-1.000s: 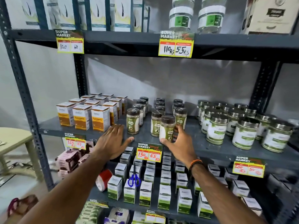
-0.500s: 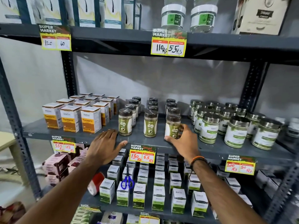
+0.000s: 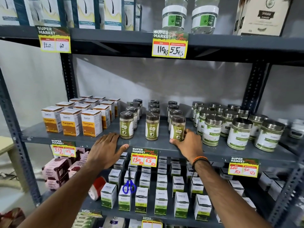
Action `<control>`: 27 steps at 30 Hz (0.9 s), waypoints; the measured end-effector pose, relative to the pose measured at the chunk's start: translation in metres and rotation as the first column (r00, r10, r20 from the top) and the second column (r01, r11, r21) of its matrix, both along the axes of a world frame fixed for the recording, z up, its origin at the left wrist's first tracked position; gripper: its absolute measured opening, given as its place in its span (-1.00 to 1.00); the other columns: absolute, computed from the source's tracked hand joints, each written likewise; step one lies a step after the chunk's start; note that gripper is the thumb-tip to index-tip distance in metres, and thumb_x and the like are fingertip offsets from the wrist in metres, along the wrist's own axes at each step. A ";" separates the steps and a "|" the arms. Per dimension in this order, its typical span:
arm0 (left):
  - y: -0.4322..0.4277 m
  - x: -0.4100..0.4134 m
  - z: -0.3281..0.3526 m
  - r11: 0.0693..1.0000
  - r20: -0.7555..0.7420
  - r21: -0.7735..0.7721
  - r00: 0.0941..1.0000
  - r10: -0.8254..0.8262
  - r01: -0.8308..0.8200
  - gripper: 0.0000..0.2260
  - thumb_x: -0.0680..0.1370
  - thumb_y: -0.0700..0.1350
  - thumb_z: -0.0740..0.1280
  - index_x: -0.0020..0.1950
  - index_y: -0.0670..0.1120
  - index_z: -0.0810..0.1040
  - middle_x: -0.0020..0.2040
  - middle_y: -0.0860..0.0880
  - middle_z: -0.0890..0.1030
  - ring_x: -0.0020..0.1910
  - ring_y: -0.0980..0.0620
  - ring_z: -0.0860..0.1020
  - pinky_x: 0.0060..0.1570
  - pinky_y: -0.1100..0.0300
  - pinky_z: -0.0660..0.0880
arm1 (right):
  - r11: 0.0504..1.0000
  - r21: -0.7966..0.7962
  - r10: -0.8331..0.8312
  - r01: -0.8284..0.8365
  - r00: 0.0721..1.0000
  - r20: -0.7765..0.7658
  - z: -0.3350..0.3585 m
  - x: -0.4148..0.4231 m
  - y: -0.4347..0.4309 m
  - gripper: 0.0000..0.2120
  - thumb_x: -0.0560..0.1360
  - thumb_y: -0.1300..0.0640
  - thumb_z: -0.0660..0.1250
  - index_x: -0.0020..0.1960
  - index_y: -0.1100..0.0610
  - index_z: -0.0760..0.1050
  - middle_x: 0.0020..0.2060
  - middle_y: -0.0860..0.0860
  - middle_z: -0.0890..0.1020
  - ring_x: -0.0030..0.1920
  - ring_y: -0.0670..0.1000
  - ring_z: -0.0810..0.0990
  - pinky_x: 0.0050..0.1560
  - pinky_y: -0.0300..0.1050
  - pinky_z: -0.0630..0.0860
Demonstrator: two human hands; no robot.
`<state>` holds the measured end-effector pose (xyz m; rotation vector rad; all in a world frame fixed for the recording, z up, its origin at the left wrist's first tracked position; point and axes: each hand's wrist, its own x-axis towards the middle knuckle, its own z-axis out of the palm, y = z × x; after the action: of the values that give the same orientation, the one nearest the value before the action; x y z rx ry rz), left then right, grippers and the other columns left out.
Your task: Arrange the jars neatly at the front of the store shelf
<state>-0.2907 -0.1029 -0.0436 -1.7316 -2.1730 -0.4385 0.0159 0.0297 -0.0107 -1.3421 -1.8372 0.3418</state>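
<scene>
While the left hand (image 3: pixel 107 149) lay flat and spread on the front lip of the grey middle shelf (image 3: pixel 158 143), holding nothing, the right hand (image 3: pixel 188 143) was wrapped around the base of the rightmost front jar (image 3: pixel 177 127), with the thumb at its lower left and the fingers behind its right side. That jar stood upright at the head of the right-hand row, its green label facing outward and its dark lid on. Two matching jars stood upright at the front of the other rows, the middle front jar (image 3: pixel 152 126) and the left front jar (image 3: pixel 126 125), all three well apart from one another and in a rough line near the shelf edge. More dark-lidded jars queued behind each. Turmeric boxes (image 3: pixel 70 121) sat to the left, and larger jars with metal lids (image 3: pixel 239 130) to the right. An orange and black wristband (image 3: pixel 199 159) circled the right wrist. A yellow price tag (image 3: pixel 144 157) hung from the shelf edge between the two hands.
</scene>
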 end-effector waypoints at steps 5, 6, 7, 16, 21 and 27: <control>0.001 0.000 -0.001 1.000 0.003 0.002 1.000 0.005 -0.005 -0.12 0.57 0.50 -0.19 0.56 -0.12 0.35 0.51 -0.16 0.47 0.47 -0.15 0.43 0.47 -0.11 0.33 | 0.999 -0.028 -0.043 0.043 0.999 -0.013 0.001 -0.002 -0.001 -0.47 0.26 -0.19 0.67 0.06 0.08 0.61 -0.06 -0.01 0.75 -0.06 0.02 0.71 -0.02 0.00 0.66; 0.001 0.000 -0.001 1.000 0.004 0.003 1.000 0.004 -0.004 -0.12 0.57 0.50 -0.18 0.56 -0.12 0.35 0.51 -0.16 0.47 0.47 -0.15 0.43 0.47 -0.11 0.33 | 0.998 -0.036 -0.050 0.049 0.999 -0.016 0.001 -0.003 -0.001 -0.45 0.24 -0.21 0.68 0.05 0.07 0.60 -0.07 -0.01 0.74 -0.06 0.03 0.71 -0.03 0.01 0.67; 0.001 0.000 -0.001 1.000 0.005 0.002 1.000 0.006 -0.006 -0.12 0.57 0.50 -0.18 0.56 -0.12 0.35 0.51 -0.16 0.47 0.47 -0.15 0.43 0.47 -0.12 0.33 | 0.998 -0.043 -0.054 0.053 0.998 -0.019 0.002 -0.004 -0.002 -0.45 0.23 -0.22 0.68 0.04 0.07 0.60 -0.07 -0.01 0.74 -0.06 0.03 0.71 -0.03 0.02 0.67; 0.002 -0.001 -0.003 1.000 0.009 0.013 1.000 0.000 0.000 -0.13 0.57 0.50 -0.18 0.58 -0.11 0.32 0.53 -0.16 0.45 0.49 -0.15 0.40 0.49 -0.12 0.31 | 0.998 -0.034 -0.060 0.060 0.998 -0.016 0.002 -0.005 -0.003 -0.44 0.21 -0.25 0.67 0.03 0.07 0.61 -0.08 -0.03 0.75 -0.08 0.00 0.71 -0.04 0.02 0.67; 0.001 0.000 -0.003 1.000 0.026 0.018 1.000 0.007 -0.007 -0.13 0.58 0.49 -0.16 0.56 -0.12 0.36 0.51 -0.16 0.47 0.48 -0.15 0.42 0.48 -0.11 0.32 | 0.998 -0.032 -0.050 0.049 0.998 -0.023 0.001 -0.005 -0.003 -0.45 0.22 -0.24 0.67 0.03 0.07 0.61 -0.10 -0.05 0.75 -0.11 -0.03 0.71 -0.04 -0.02 0.67; 0.001 0.000 -0.004 1.000 0.033 0.007 0.999 0.007 -0.007 -0.13 0.58 0.50 -0.16 0.56 -0.12 0.36 0.52 -0.16 0.46 0.49 -0.15 0.41 0.49 -0.12 0.31 | 0.998 -0.042 -0.043 0.042 0.999 -0.020 -0.003 -0.005 0.004 -0.44 0.21 -0.24 0.67 0.04 0.06 0.63 -0.09 -0.05 0.75 -0.10 -0.02 0.71 -0.02 0.01 0.67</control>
<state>-0.2908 -0.1017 -0.0475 -1.7242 -2.1976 -0.4755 0.0111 0.0332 -0.0132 -1.3984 -1.7907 0.3720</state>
